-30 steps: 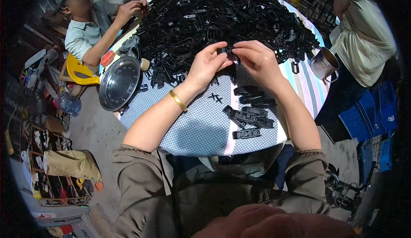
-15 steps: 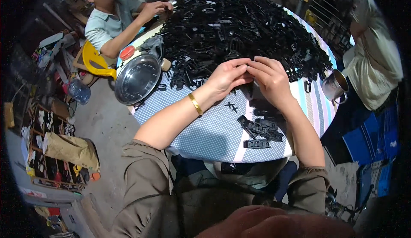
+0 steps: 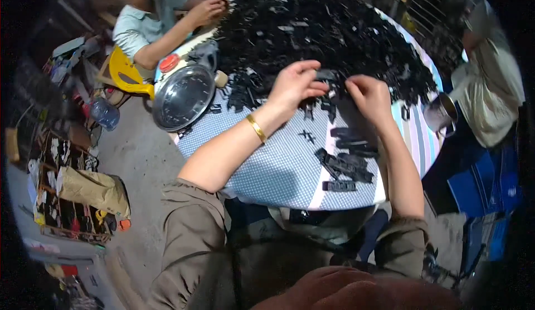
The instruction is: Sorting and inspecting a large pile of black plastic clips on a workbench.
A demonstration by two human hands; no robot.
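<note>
My left hand [image 3: 294, 88], a gold bracelet [image 3: 256, 129] on its wrist, is over the near edge of a big heap of black plastic pieces [image 3: 312, 28]. Its fingers are spread apart, and nothing shows between them. To its right, my right hand [image 3: 372, 99] has its thumb and fingers drawn together; what they hold, if anything, cannot be made out. Small black parts lie between and below the two hands, partly blurred. Nearer to me, several long black clip-like pieces [image 3: 346, 166] lie stacked on the patterned tablecloth [image 3: 251, 170], with small cross-shaped black bits [image 3: 306, 137] beside them.
A round metal bowl [image 3: 183, 98] sits at the table's left edge, near a red lid [image 3: 169, 62]. A metal mug [image 3: 440, 114] stands at the right edge. Across the left side, a person [image 3: 147, 31] on a yellow chair [image 3: 123, 76] handles pieces. Another person [image 3: 485, 81] is at the right.
My hands, together half a second ago, have moved apart. The left fingers have spread, and the right hand has shifted right. The view has shifted slightly.
</note>
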